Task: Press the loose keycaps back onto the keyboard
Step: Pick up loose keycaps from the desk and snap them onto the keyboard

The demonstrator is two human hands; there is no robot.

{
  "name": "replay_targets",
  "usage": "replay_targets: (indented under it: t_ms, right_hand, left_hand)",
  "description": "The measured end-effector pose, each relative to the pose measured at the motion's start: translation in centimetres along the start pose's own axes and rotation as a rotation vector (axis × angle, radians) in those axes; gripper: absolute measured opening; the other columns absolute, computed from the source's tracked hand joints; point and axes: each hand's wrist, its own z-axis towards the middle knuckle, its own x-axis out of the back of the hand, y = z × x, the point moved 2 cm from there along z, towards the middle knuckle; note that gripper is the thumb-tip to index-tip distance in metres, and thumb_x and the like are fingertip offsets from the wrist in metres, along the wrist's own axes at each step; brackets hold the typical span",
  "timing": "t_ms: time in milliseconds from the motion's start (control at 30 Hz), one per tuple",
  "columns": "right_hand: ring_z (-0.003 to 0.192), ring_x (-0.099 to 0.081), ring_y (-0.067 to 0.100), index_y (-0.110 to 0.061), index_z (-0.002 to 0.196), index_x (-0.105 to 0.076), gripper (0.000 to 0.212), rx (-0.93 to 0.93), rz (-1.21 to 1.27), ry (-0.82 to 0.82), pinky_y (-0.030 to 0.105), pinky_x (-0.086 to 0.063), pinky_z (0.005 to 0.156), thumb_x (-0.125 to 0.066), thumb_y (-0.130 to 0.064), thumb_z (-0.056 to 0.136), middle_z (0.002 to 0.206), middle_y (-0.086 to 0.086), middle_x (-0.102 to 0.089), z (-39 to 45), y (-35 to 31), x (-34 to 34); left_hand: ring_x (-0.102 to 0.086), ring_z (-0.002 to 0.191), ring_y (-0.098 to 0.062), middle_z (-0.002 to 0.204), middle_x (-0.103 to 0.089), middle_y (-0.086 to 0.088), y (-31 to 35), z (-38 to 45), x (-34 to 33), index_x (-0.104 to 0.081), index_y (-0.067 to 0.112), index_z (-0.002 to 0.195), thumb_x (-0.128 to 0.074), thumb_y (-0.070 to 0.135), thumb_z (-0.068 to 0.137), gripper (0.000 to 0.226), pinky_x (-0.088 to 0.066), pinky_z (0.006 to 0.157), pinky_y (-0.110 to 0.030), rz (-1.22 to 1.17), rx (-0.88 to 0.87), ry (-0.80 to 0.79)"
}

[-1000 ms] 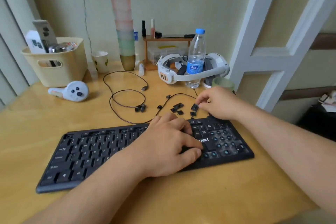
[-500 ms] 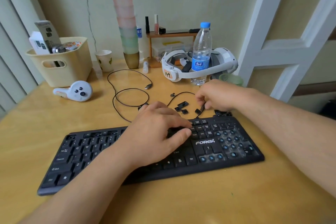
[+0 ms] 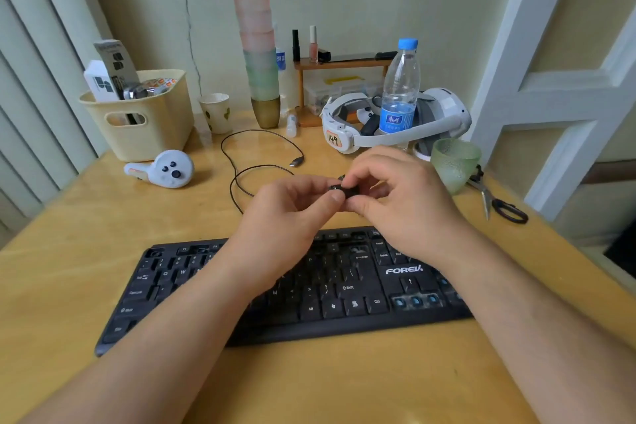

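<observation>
A black keyboard [image 3: 344, 286] lies on the wooden table [image 3: 344, 382] in front of me. Several of its key positions at the lower right show bare blue stems. Above its far edge, my left hand [image 3: 285, 210] and my right hand [image 3: 402, 196] meet in the air. Between their fingertips both hands pinch a small black keycap [image 3: 344, 190]. The other loose keycaps on the table behind are hidden by my hands.
A black cable [image 3: 254, 162] loops behind my hands. At the back stand a cream basket [image 3: 144, 117], a white controller [image 3: 165, 169], a paper cup [image 3: 216, 112], stacked cups [image 3: 260, 58], a water bottle [image 3: 399, 93] and a white headset [image 3: 444, 117]. A green glass [image 3: 454, 162] and scissors [image 3: 495, 200] sit at right.
My left hand has left the keyboard and risen to meet my right hand. My right hand has lifted a keycap off the table, and both now pinch it.
</observation>
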Motion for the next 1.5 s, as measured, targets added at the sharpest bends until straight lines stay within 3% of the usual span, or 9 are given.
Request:
replay_targets:
  t_ms: [133,500,833,967,1100,1167,1267,1400,1500]
  right_hand:
    - [0.086,-0.065,0.012,-0.021,0.105,-0.077,0.038,-0.044,0.043,0.042,0.029,-0.059,0.073,-0.09,-0.006,0.072,0.097,-0.012,-0.065,-0.8,0.4,0.0]
    - [0.084,-0.066,0.016,-0.025,0.098,-0.078,0.028,-0.075,0.066,0.083,0.038,-0.059,0.072,-0.09,-0.014,0.076,0.095,-0.01,-0.068,-1.2,0.8,0.3]
    - [0.08,-0.068,0.016,-0.025,0.097,-0.078,0.021,-0.081,0.079,0.021,0.034,-0.059,0.072,-0.085,-0.012,0.081,0.096,-0.009,-0.071,-1.3,0.8,0.7]
    - [0.077,-0.066,0.01,-0.026,0.099,-0.08,0.017,0.007,-0.153,-0.09,0.032,-0.056,0.072,-0.083,-0.025,0.083,0.092,-0.013,-0.071,-0.9,-0.1,2.7]
    - [0.072,-0.062,0.005,-0.029,0.105,-0.078,0.022,0.134,-0.441,-0.273,0.037,-0.056,0.068,-0.077,-0.041,0.086,0.089,-0.014,-0.07,-1.4,-2.3,6.0]
    - [0.071,-0.061,0.006,-0.029,0.104,-0.078,0.022,0.147,-0.501,-0.291,0.037,-0.055,0.067,-0.076,-0.041,0.086,0.087,-0.013,-0.071,-2.6,-3.0,7.8]
    - [0.072,-0.065,0.007,-0.025,0.104,-0.081,0.02,0.104,-0.45,-0.252,0.036,-0.055,0.071,-0.08,-0.034,0.086,0.087,-0.009,-0.073,-5.2,-3.1,10.4]
    - [0.077,-0.066,0.008,-0.022,0.104,-0.083,0.02,0.026,-0.416,-0.253,0.034,-0.053,0.075,-0.082,-0.029,0.085,0.091,-0.008,-0.074,-8.4,-1.9,12.2]
    - [0.087,-0.062,0.004,-0.03,0.106,-0.081,0.022,-0.142,-0.4,-0.328,0.034,-0.052,0.082,-0.079,-0.038,0.086,0.091,-0.016,-0.069,-10.1,-0.2,12.4]
  left_hand:
    - [-0.072,0.111,-0.012,0.108,-0.079,0.007,-0.4,0.1,0.0,-0.074,0.027,0.123,-0.068,0.03,0.1,0.023,-0.051,0.109,-0.046,-0.022,0.039,-0.016]
    - [-0.071,0.113,-0.006,0.109,-0.079,0.006,0.0,-0.2,0.1,-0.068,0.026,0.133,-0.067,0.016,0.1,0.034,-0.05,0.109,-0.036,-0.039,0.05,-0.051]
    - [-0.074,0.098,-0.009,0.097,-0.08,0.007,0.2,-0.3,0.1,-0.073,0.032,0.115,-0.074,0.026,0.095,0.02,-0.057,0.099,-0.041,0.009,-0.027,0.005]
    - [-0.07,0.076,-0.008,0.091,-0.08,0.007,0.5,-0.8,-0.6,-0.072,0.029,0.111,-0.076,0.027,0.094,0.017,-0.054,0.077,-0.033,0.039,-0.048,0.007]
    - [-0.07,0.077,-0.01,0.092,-0.081,-0.002,1.6,-1.5,-1.9,-0.072,0.021,0.108,-0.076,0.021,0.093,0.015,-0.058,0.075,-0.03,-0.043,-0.04,-0.084]
    - [-0.07,0.084,-0.016,0.093,-0.081,-0.004,2.2,-1.8,-3.0,-0.072,0.019,0.105,-0.078,0.021,0.09,0.016,-0.058,0.085,-0.042,-0.055,-0.041,-0.156]
    - [-0.071,0.084,-0.016,0.092,-0.08,-0.005,3.7,-2.1,-4.8,-0.071,0.015,0.102,-0.081,0.026,0.085,0.023,-0.055,0.082,-0.036,-0.039,-0.055,-0.263]
    - [-0.07,0.086,-0.002,0.091,-0.078,0.013,5.0,-2.6,-7.1,-0.075,0.031,0.109,-0.078,0.035,0.092,0.017,-0.054,0.082,-0.023,0.344,-0.212,-0.348]
    - [-0.06,0.097,-0.007,0.103,-0.075,0.019,4.4,-2.5,-7.7,-0.075,0.039,0.118,-0.066,0.028,0.1,0.023,-0.045,0.086,-0.025,0.781,-0.464,-0.23]
